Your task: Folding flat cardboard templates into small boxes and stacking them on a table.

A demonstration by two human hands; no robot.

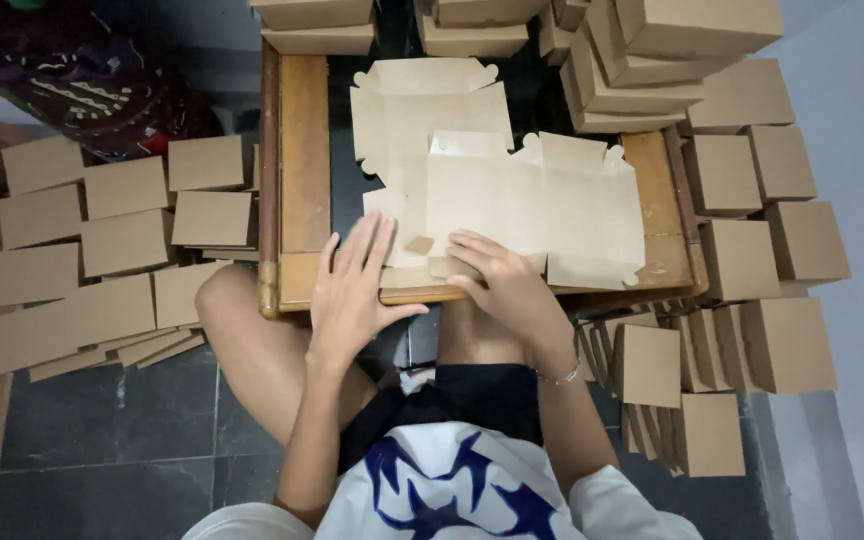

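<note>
Both hands are pressing down on the flat, unfolded cardboard box blank (512,205), which is lying across the low wooden desk (304,150) right under and beyond the fingers. The left hand (357,290) is lying flat with its fingers (367,245) spread wide and straight, palm down on the near left corner of the blank, gripping nothing. The right hand (502,280) is sitting just beside it, fingers (472,250) curled and bunched narrow, their tips pushing on a small flap at the blank's near edge; whether they are pinching that flap I cannot tell. A thin bracelet (557,377) is showing on the right wrist. Past the fingertips a second blank (422,95) is lying partly under the first one, reaching toward the far edge of the desk. Out to the left of the left fingers, flattened cardboard pieces (102,240) are lying in overlapping rows on the floor (112,420). To the right of the right fingers, folded brown boxes (752,250) are standing side by side, with more of them leaning in a row (672,380) nearer the wrist. Beyond the fingers, at the far side of the desk, stacked boxes (652,50) are piling up. The person is sitting with bare knees tucked under the desk's near edge.
</note>
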